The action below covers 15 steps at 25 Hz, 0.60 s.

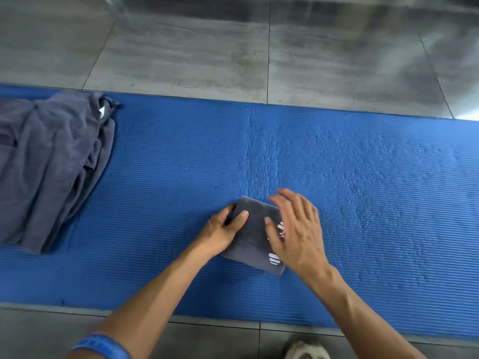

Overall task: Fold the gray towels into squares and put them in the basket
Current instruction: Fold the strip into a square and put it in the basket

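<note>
A small gray towel [252, 237], folded into a rough square with white stripes near its right edge, lies on the blue mat in front of me. My left hand [223, 230] grips its left edge, thumb on top and fingers curled under the side. Flat and with spread fingers, my right hand [295, 229] covers the towel's right half, pressing or hovering just above it. A heap of unfolded gray towels [49, 164] lies crumpled at the mat's left end. No basket is in view.
The blue ribbed foam mat [363, 203] runs across the gray tiled floor [207, 47]. A light-coloured shoe [307, 349] shows at the bottom edge. A blue wristband [103, 345] is on the left forearm.
</note>
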Available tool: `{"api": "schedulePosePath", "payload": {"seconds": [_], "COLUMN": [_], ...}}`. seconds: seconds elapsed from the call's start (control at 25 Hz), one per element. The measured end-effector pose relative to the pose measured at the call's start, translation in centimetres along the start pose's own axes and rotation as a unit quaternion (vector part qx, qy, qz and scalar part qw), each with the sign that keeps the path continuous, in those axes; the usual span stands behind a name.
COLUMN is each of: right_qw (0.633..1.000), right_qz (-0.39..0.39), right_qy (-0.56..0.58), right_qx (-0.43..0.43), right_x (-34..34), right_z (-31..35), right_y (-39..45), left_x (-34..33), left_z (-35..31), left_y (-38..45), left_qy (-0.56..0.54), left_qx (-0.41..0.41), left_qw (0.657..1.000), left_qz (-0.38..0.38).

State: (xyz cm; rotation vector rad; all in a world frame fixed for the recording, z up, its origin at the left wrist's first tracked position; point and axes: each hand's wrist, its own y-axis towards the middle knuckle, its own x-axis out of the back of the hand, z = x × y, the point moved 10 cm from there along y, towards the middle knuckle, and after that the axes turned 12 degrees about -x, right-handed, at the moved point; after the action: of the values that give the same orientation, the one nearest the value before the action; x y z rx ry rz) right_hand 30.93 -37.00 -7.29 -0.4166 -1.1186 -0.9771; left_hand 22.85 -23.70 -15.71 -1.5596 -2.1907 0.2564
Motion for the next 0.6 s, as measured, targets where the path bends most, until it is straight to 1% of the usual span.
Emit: {"api": "schedulePosePath", "payload": {"seconds": [0.04, 0.08, 0.12, 0.16, 0.2, 0.24, 0.32, 0.36, 0.4, 0.44, 0.48, 0.56, 0.6], "right_qw": [0.996, 0.990, 0.982, 0.971, 0.958, 0.949, 0.940, 0.936, 0.931, 0.926, 0.923, 0.922, 0.921], "right_qz": [0.034, 0.091, 0.166, 0.235, 0.285, 0.309, 0.308, 0.290, 0.269, 0.250, 0.235, 0.196, 0.175], "right_qy": [-0.017, -0.026, -0.016, 0.004, 0.026, 0.051, 0.106, 0.137, 0.164, 0.182, 0.192, 0.211, 0.224], "right_qx": [0.075, 0.106, 0.089, 0.048, 0.004, -0.032, -0.105, -0.145, -0.183, -0.215, -0.238, -0.259, -0.267], "right_x": [-1.3, -2.8, -4.3, -5.5, -6.2, -6.5, -6.4, -6.1, -5.9, -5.9, -6.0, -6.1, -6.0], "right_z": [1.7, 2.4, 2.0, 0.9, -0.2, -1.1, -2.1, -2.3, -2.1, -1.8, -1.5, -1.4, -1.7], "right_y": [-0.2, 0.0, 0.4, 0.8, 1.2, 1.3, 0.7, -0.1, -1.1, -2.3, -3.3, -4.2, -4.2], "left_x": [0.0, 0.1, 0.2, 0.5, 0.7, 1.0, 1.7, 2.1, 2.7, 3.4, 4.0, 3.4, 2.2], "left_z": [-0.1, 0.1, 0.3, 0.6, 0.7, 0.8, 0.7, 0.4, -0.1, -0.7, -1.8, -4.1, -4.6], "left_y": [0.0, 0.1, 0.1, 0.2, 0.2, 0.3, 0.6, 0.8, 1.0, 1.1, 1.0, 0.0, -0.6], "left_qy": [-0.009, -0.015, -0.019, -0.023, -0.030, -0.037, -0.035, -0.026, 0.000, 0.052, 0.131, 0.291, 0.348], "left_qx": [-0.002, 0.003, 0.014, 0.024, 0.027, 0.026, 0.004, -0.019, -0.048, -0.090, -0.145, -0.258, -0.294], "left_qw": [1.000, 1.000, 1.000, 0.999, 0.999, 0.999, 0.999, 0.999, 0.997, 0.991, 0.975, 0.913, 0.883], "left_qz": [0.005, 0.010, 0.012, 0.012, 0.006, -0.005, -0.029, -0.044, -0.061, -0.082, -0.104, -0.123, -0.111]}}
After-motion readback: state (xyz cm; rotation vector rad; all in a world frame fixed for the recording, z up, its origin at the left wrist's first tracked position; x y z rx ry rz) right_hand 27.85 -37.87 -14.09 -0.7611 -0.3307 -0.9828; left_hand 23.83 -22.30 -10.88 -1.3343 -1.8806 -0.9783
